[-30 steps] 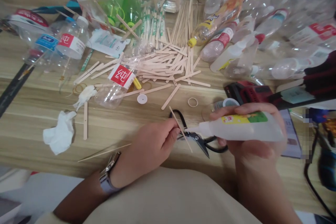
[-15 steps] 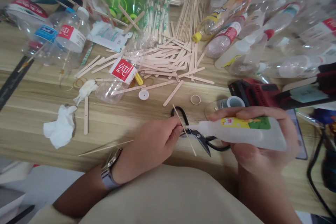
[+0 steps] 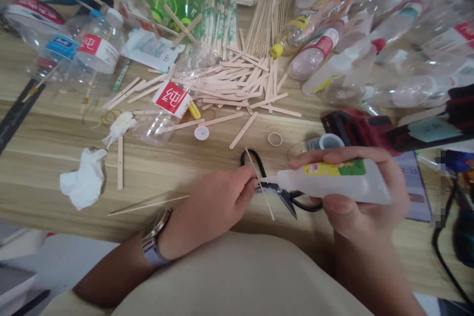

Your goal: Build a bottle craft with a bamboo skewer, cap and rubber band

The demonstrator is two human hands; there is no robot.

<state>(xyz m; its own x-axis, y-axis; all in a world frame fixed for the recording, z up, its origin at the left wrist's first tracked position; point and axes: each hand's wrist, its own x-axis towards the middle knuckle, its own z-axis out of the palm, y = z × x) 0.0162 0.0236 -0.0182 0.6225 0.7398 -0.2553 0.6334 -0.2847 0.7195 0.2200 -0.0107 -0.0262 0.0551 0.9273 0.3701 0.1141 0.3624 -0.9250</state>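
My left hand is closed, pinching crossed thin wooden sticks between thumb and forefinger. My right hand is wrapped around a translucent glue bottle with a yellow and green label, lying nearly level. Its narrow nozzle points left and meets the sticks at my left fingertips, or nearly so; actual contact cannot be made out. Beneath the nozzle, black-handled scissors lie on the table, partly hidden by the bottle and my hands. One more thin stick lies beside my left wrist.
A heap of flat craft sticks and bundled skewers lies ahead. Plastic bottles crowd the back right, others the left. A red and black power tool, a phone and a tape roll are near my right hand. Crumpled tissue lies left.
The glue bottle and my right hand have shifted slightly left, so more of the phone shows and its screen is lit. My left hand keeps its pinch on the sticks.
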